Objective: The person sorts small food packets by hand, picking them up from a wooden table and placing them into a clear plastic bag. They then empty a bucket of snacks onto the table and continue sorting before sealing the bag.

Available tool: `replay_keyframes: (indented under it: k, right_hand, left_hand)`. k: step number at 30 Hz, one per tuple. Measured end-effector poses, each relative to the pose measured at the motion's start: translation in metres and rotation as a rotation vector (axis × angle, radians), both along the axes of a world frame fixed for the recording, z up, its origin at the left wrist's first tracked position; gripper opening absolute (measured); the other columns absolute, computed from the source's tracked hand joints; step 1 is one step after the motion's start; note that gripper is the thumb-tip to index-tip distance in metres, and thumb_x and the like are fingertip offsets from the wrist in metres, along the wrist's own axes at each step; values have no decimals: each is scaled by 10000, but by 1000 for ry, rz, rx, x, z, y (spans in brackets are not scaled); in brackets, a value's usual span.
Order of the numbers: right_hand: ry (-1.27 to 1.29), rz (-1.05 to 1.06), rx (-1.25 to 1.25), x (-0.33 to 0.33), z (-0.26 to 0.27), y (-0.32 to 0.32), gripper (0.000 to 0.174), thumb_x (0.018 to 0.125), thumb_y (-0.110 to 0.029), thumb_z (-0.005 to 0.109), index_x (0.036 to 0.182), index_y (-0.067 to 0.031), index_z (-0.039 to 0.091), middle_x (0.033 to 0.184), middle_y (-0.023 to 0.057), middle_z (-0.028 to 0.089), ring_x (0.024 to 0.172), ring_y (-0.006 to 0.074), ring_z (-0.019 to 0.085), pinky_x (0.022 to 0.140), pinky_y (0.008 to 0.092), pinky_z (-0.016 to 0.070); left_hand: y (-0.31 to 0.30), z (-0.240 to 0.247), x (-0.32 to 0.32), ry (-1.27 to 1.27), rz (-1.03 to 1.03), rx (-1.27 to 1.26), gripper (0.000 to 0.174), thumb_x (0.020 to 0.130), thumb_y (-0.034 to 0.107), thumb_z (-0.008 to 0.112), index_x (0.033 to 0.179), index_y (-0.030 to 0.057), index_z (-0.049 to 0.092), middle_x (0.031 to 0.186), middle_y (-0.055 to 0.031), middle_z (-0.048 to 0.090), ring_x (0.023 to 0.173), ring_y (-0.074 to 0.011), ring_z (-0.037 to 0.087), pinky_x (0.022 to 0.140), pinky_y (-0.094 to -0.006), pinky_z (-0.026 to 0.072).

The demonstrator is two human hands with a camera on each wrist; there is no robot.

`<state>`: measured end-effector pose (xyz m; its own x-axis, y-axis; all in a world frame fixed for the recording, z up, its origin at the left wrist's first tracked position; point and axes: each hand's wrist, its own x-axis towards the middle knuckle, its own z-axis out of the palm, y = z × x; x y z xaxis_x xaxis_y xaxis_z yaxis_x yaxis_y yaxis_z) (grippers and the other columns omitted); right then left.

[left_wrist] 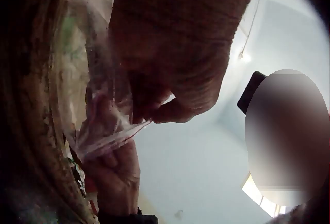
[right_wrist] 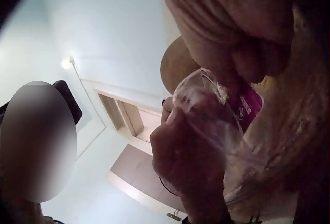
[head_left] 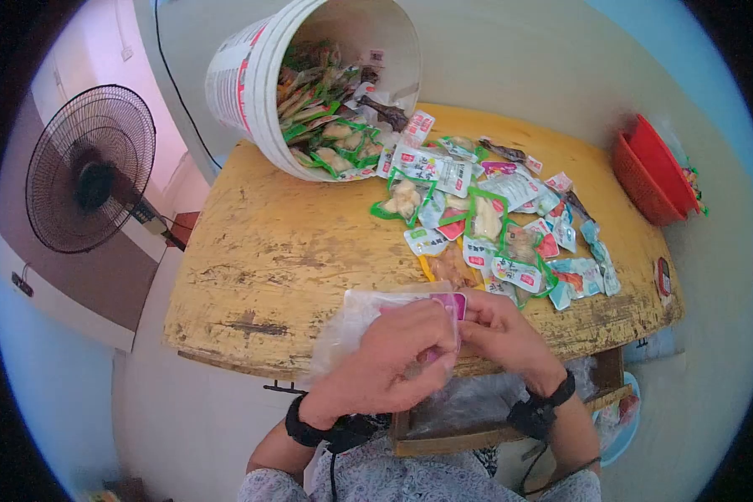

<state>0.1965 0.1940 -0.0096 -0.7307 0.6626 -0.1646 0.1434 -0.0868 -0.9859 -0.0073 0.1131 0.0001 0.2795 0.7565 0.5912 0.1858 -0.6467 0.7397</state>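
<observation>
Pale walls (head_left: pixel 510 50) back a worn yellow table (head_left: pixel 243 259), where a person works at the near edge. Bent fingers of the left hand (head_left: pixel 397 347) pinch the rim of a clear plastic bag (head_left: pixel 339 330), which spreads beneath and left of that hand. Between the two hands, a purple packet (right_wrist: pixel 250 105) sits at the bag's mouth, held in the curled fingers of the right hand (head_left: pixel 506 335). Sealed food packets (head_left: pixel 487 217) lie farther off, right of a tipped white bucket (head_left: pixel 230 88).

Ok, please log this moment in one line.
left hand: grips clear bag; right hand: at bag, near purple label; bucket: tipped, packets inside
</observation>
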Motion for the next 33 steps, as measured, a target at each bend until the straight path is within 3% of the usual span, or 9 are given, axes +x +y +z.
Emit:
replay_keyframes:
  k: [4, 8, 11, 14, 17, 19, 25, 29, 33]
  right_hand:
    - [8, -3, 62, -5, -18, -3, 287, 994, -123, 636, 1266, -34, 621, 922, -44, 659, 790, 34, 568, 676, 231, 476]
    - [-58, -79, 365, -11, -21, -11, 281, 969, -146, 668, 1226, -36, 645, 868, -12, 661, 720, 70, 566, 657, 231, 468]
    - [-430, -59, 381, -18, 14, -15, 287, 928, -138, 709, 1198, -50, 673, 951, 64, 676, 818, 149, 614, 723, 282, 496]
    - [-178, -103, 551, -17, 1, -13, 263, 893, -130, 742, 1145, -61, 710, 1111, 114, 678, 967, 231, 620, 849, 345, 504]
    - [-57, -61, 1058, -23, 11, -4, 258, 883, -124, 751, 1131, -59, 722, 1225, 135, 652, 1087, 276, 597, 943, 391, 480]
    - [30, -50, 929, -25, 13, -4, 255, 874, -114, 756, 1118, -45, 727, 1206, 132, 667, 1089, 267, 605, 970, 397, 470]
    - [-24, -3, 467, -24, 11, -13, 221, 859, -85, 746, 1065, -9, 721, 1072, 108, 706, 968, 217, 654, 873, 363, 503]
    - [-1, -180, 469, -38, -3, -30, 169, 871, -107, 741, 1008, -10, 720, 989, 72, 718, 882, 153, 656, 782, 316, 509]
    - [4, -302, 555, -37, -1, -25, 207, 874, -115, 758, 1050, -9, 734, 989, 50, 723, 928, 114, 644, 823, 301, 512]
  left_hand:
    - [6, -6, -5, -18, -50, 9, 132, 843, 51, 657, 875, 40, 529, 837, -98, 519, 793, -297, 534, 711, -386, 438]
    - [-1, 2, -9, 20, 109, -52, 118, 837, 40, 651, 886, 43, 543, 864, -100, 541, 818, -304, 544, 735, -396, 444]
    - [-13, 8, -8, 138, 338, -55, 98, 842, 48, 653, 896, 44, 570, 919, -113, 570, 844, -295, 558, 748, -380, 450]
    - [-21, 10, -13, 113, 402, 17, 79, 856, 81, 662, 901, 43, 609, 974, -119, 597, 895, -264, 572, 780, -359, 452]
    - [-25, 11, -30, -13, 242, -22, 78, 859, 75, 669, 897, 40, 610, 1005, -116, 591, 942, -257, 567, 816, -361, 451]
    - [-25, 6, -39, -206, 23, -152, 80, 871, 57, 664, 896, 32, 592, 1017, -97, 579, 943, -250, 557, 824, -357, 451]
    - [-10, -8, -29, -503, -212, -77, 79, 903, 72, 652, 918, 20, 594, 1058, -100, 582, 996, -233, 565, 918, -364, 423]
    - [-10, -4, -22, -431, -117, -67, 117, 903, 132, 670, 934, 22, 650, 1064, -120, 632, 1005, -226, 580, 915, -371, 450]
    - [-30, 20, -28, -331, 173, -119, 150, 900, 97, 674, 1017, 4, 658, 1127, -139, 644, 1054, -228, 591, 931, -368, 474]
